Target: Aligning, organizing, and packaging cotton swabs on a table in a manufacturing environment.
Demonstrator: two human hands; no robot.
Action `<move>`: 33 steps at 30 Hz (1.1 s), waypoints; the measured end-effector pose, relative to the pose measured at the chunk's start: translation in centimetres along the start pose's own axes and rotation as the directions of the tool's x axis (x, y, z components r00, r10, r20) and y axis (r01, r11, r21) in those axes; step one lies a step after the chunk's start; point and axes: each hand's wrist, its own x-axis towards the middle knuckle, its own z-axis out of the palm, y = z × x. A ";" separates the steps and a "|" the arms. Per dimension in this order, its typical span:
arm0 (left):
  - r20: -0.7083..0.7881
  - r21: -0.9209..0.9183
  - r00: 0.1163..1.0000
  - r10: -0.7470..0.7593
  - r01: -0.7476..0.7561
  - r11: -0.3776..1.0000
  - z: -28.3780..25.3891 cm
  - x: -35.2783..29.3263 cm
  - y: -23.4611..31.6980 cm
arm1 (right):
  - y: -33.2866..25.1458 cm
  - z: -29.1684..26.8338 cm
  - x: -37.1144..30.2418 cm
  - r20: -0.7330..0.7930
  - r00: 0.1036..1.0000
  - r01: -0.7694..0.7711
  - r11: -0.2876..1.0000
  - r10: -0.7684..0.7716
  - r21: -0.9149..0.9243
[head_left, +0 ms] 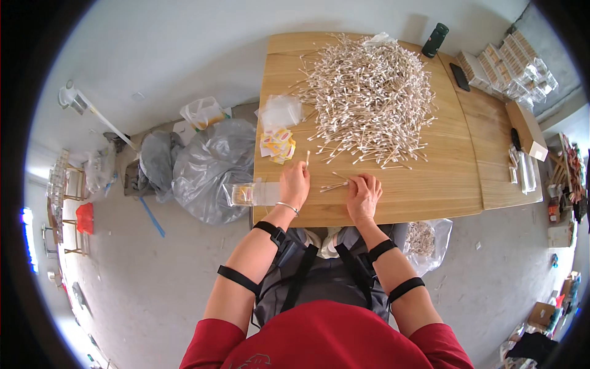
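A large heap of cotton swabs (372, 98) covers the far middle of the wooden table (430, 197). My left hand (295, 183) is closed near the table's front left, with a swab tip (308, 156) sticking up past its fingers. To its right, my right hand (364, 195) pinches a few loose cotton swabs (334, 186) that fan out toward the left. Beside my left wrist, at the table's left edge, lies a clear plastic bag (265, 193) with a pack of swabs (243, 195) in it. Small yellow and white cards (278, 145) are scattered beyond my left hand.
Clear empty bags (281, 112) lie left of the heap. At the back right stand a dark bottle (435, 40), a phone (459, 77) and stacked swab packs (510, 66). A big grey plastic sack (212, 166) sits on the floor at left; a clear sack of swabs (424, 243) hangs below the front edge.
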 end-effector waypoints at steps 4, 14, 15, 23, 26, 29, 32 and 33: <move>0.003 -0.112 0.988 0.153 -0.152 0.982 -0.6 -2.2 0.4 | -0.1 0.0 0.0 0.001 1.000 -0.026 1.000 0.026 0.000; -0.073 -0.104 0.954 0.289 -0.296 0.950 1.3 -4.3 2.2 | -0.2 -0.1 0.1 0.001 1.000 0.002 1.000 -0.002 -0.024; -0.098 -0.103 0.952 0.289 -0.299 0.949 1.4 -4.3 2.2 | -0.2 -0.1 0.1 0.001 1.000 -0.002 1.000 0.002 -0.029; -0.043 -0.183 0.946 0.322 -0.325 0.928 1.1 -4.1 0.6 | 0.0 0.1 0.0 -0.004 0.999 -0.037 0.999 0.037 -0.012; -0.027 -0.185 0.919 0.393 -0.391 0.902 0.3 -4.5 0.3 | 0.3 0.3 0.1 0.000 0.998 -0.069 0.997 0.069 -0.027; -0.040 -0.188 0.899 0.437 -0.436 0.880 0.1 -4.8 0.1 | 0.1 0.4 0.0 0.019 0.997 -0.077 0.996 0.078 -0.045; -0.098 -0.129 0.910 0.402 -0.412 0.902 0.5 -5.1 0.3 | -0.1 0.3 0.2 0.032 0.996 -0.079 0.995 0.081 -0.064; -0.137 -0.068 0.923 0.359 -0.370 0.926 0.6 -5.2 0.3 | -0.2 0.3 0.2 0.036 0.995 -0.090 0.994 0.092 -0.070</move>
